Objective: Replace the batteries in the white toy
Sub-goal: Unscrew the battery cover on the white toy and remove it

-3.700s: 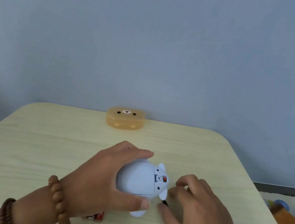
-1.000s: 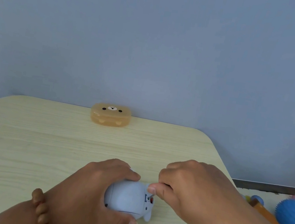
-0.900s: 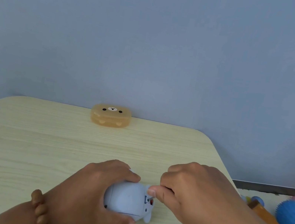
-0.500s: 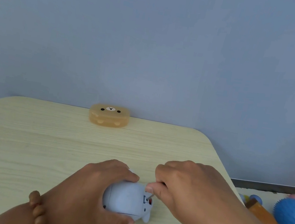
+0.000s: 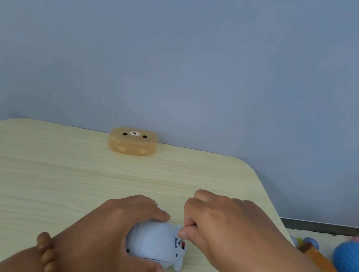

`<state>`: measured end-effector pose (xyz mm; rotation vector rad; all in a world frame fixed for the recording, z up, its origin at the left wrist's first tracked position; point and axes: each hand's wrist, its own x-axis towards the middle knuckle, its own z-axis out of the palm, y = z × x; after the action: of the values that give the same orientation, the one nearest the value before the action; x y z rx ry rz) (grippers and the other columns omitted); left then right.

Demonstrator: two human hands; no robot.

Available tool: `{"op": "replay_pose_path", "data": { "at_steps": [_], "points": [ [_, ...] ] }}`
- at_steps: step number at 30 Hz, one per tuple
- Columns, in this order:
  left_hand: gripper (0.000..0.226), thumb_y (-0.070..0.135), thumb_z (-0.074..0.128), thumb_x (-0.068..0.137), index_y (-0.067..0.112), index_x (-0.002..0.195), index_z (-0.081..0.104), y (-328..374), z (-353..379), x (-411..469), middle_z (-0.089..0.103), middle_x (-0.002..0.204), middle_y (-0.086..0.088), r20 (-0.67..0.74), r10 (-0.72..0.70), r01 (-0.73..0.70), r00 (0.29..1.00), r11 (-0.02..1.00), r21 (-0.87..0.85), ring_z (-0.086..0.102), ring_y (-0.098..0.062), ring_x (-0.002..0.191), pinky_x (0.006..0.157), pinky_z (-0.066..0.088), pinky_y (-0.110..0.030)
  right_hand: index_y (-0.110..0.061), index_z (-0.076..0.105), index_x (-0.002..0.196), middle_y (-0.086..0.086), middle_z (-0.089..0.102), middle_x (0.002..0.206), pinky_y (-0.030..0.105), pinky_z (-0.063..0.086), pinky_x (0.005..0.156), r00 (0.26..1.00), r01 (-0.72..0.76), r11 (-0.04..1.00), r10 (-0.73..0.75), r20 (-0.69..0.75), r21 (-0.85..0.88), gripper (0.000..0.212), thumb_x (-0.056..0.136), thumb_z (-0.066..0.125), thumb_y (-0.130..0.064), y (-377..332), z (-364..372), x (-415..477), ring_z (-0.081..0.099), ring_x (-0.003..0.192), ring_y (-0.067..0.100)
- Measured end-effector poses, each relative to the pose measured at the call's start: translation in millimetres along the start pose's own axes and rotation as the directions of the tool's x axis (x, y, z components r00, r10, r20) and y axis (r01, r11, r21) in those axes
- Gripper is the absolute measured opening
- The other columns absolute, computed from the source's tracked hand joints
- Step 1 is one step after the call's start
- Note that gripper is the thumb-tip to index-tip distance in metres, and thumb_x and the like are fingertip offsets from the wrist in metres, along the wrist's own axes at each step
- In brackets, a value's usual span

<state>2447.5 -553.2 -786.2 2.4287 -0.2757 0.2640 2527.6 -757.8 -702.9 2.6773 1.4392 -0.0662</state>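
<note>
A: Where is the white toy [image 5: 153,243]?

B: On its side, on the near part of the pale wood surface [image 5: 48,173], close to the near edge. Its rounded body points left. The end with the small square recess faces right.

A: Left hand [image 5: 110,231]?

B: Wrapped over the toy from the left and grasping it. The fingers curl across the top and the thumb presses along the near side. There is a beaded bracelet [image 5: 47,253] on that wrist.

A: Right hand [image 5: 217,227]?

B: It comes in from the right with knuckles up and fingers curled tight. Thumb and forefinger meet right at the recess, touching the toy's end. I cannot tell whether they pinch anything, as the fingertips hide it.

A: Anything visible in the recess?

B: A red spot [image 5: 183,245] just under the thumb. It is too small to make out more.

A: Other items?

B: An orange translucent case with a bear face [image 5: 133,141] sits at the far edge of the surface against the blue-grey wall, well apart from the hands. Off the surface to the right, on the floor, are a blue spiky ball [image 5: 356,267] and an orange block toy [image 5: 319,261] just beside it.
</note>
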Motion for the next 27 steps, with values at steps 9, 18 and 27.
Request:
{"op": "replay_pose_path", "data": {
  "at_steps": [9,18,27],
  "points": [
    [0.07,0.076,0.076,0.055,0.055,0.118,0.055,-3.0,1.1,0.6,0.048,0.123,0.038,-0.008,-0.019,0.018,1.0,0.999,-0.031,0.051,0.014,0.112,0.084,0.046,-0.012,-0.03,0.055,0.096,-0.01,0.058,0.095,0.035,0.041,0.062,1.0,-0.021,0.999,0.021,0.007,0.025,0.04,0.094,0.041,-0.067,2.9,-0.2,-0.4,0.055,0.073,0.016],
    [0.059,0.076,0.076,0.054,0.072,0.105,0.046,-2.5,1.9,0.5,0.039,0.127,0.047,-0.015,-0.017,0.017,1.0,1.0,0.01,0.043,0.023,0.116,0.081,0.04,-0.002,-0.034,0.044,0.087,-0.012,0.059,0.098,0.035,0.042,0.065,0.998,0.045,0.998,-0.047,0.051,0.046,0.018,0.103,0.047,-0.041,0.7,-9.7,-1.7,0.053,0.075,0.015],
    [0.063,0.075,0.077,0.054,0.067,0.111,0.05,-2.7,1.2,-1.4,0.044,0.126,0.043,-0.029,-0.025,0.024,0.999,1.0,-0.02,0.046,0.019,0.116,0.083,0.043,-0.008,-0.032,0.046,0.094,-0.011,0.058,0.089,0.035,0.039,0.061,0.999,0.032,0.999,-0.031,-0.018,0.03,0.04,0.092,0.039,-0.072,4.9,-1.5,2.6,0.048,0.066,0.014]
  ]
}}
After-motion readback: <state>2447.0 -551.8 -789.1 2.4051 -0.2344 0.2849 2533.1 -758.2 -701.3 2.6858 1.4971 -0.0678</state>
